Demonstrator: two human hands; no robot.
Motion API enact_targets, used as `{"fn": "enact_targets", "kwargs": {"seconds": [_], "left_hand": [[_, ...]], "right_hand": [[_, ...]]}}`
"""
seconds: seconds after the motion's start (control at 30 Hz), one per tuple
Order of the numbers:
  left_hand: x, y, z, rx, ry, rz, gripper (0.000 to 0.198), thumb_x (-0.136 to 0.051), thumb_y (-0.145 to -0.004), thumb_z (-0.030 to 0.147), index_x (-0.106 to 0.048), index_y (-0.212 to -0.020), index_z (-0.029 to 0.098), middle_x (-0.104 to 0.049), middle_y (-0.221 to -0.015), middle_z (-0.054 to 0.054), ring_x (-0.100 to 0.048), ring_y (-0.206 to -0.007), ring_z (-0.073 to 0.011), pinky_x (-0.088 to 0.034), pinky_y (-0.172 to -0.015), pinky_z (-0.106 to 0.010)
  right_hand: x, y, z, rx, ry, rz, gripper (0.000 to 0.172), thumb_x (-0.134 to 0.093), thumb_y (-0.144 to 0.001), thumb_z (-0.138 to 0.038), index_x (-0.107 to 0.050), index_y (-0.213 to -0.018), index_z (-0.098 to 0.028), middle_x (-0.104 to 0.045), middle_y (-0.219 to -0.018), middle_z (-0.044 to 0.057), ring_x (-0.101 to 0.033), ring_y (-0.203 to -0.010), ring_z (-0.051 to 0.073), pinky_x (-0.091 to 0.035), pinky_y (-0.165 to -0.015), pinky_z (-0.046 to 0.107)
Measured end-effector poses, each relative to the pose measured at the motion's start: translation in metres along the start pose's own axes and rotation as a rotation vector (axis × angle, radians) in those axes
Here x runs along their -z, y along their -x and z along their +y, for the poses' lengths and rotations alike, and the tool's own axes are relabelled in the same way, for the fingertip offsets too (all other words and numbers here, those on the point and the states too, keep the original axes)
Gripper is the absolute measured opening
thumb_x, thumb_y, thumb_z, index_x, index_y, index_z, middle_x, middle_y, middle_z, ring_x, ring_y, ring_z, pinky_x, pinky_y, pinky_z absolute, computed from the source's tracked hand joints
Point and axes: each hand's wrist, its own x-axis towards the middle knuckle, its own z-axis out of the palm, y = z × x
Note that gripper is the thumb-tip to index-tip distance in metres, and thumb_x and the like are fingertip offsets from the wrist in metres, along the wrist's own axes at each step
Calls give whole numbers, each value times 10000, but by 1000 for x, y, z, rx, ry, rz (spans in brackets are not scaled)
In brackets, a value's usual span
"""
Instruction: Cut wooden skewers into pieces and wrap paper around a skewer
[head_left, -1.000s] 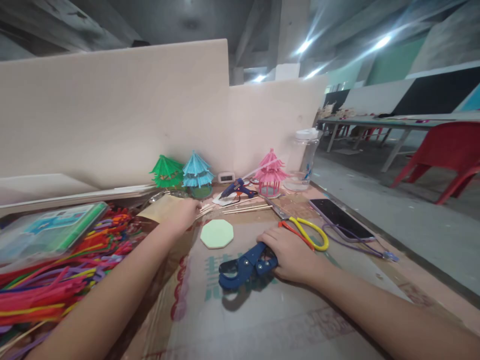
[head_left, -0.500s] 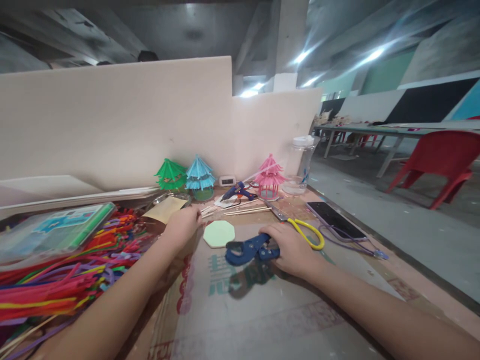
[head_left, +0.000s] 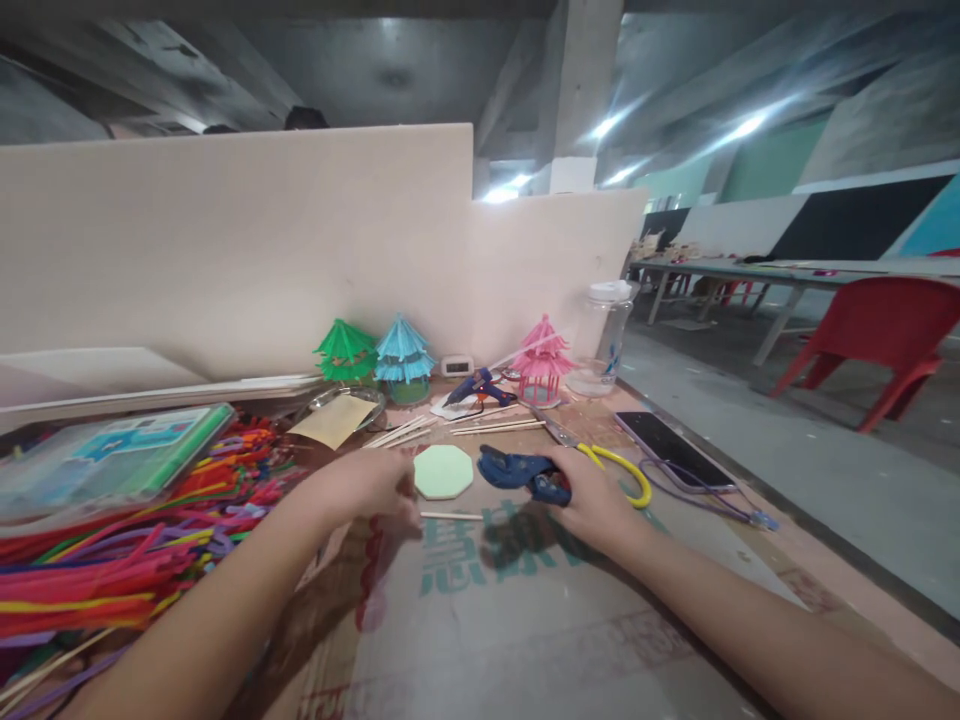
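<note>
We've a wooden stick (head_left: 454,516) in hand, clear of the blue pipe cutter (head_left: 511,468)!
Our left hand (head_left: 379,487) pinches it just nearer us than the pale-green octagon (head_left: 443,472); our right hand (head_left: 589,492) grips the cutter by its handles; the octagon lies bare, so work on it looks barely begun; behind, the green pagoda (head_left: 344,343), blue pagoda (head_left: 404,345) and pink pagoda (head_left: 543,350) stand, seemingly finished.

At the surface's (head_left: 832,570) far right corner, there's the bottle (head_left: 606,325), pink-free view aside: pavilion (head_left: 541,350) just left, glue gun (head_left: 480,386) next, clock (head_left: 457,366) behind, two more pavilions (head_left: 406,350) further left; down the right edge, phone (head_left: 671,450), scissors (head_left: 592,450) inside it; mid-surface, octagon (head_left: 443,472), cutter (head_left: 517,470) right, stick (head_left: 454,516) before
</note>
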Motion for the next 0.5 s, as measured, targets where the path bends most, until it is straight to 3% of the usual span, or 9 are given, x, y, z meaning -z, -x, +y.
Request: {"fn": "enact_targets", "kwargs": {"seconds": [0.07,0.2,0.5], "left_hand": [[0,7,6,-49,-3,-80,211,-739,-587,338,-731,-780,253,-722,-762,-1,-642,-690,-204,-388,-540,-241],[-2,13,16,-98,-26,-135,130,-652,-625,244,-739,-722,245,-702,-687,-4,-608,-602,-181,-390,-527,-244],[-13,11,17,-171,-43,15,210,-552,-657,224,-745,-738,243,-706,-691,-43,-610,-578,-205,-394,-507,-273]], "right_hand": [[-1,1,1,36,35,-23,377,-601,-676,-182,-608,-1051,-152,-685,-1036,136,-631,-979,292,-487,-847,423],[0,2,2,66,55,-33,395,-592,-667,-168,-610,-1062,-145,-683,-1040,145,-633,-981,291,-489,-851,421],[7,0,-1,13,9,33,363,-550,-674,-160,-609,-1033,-167,-692,-993,114,-648,-919,266,-506,-779,388]]}}
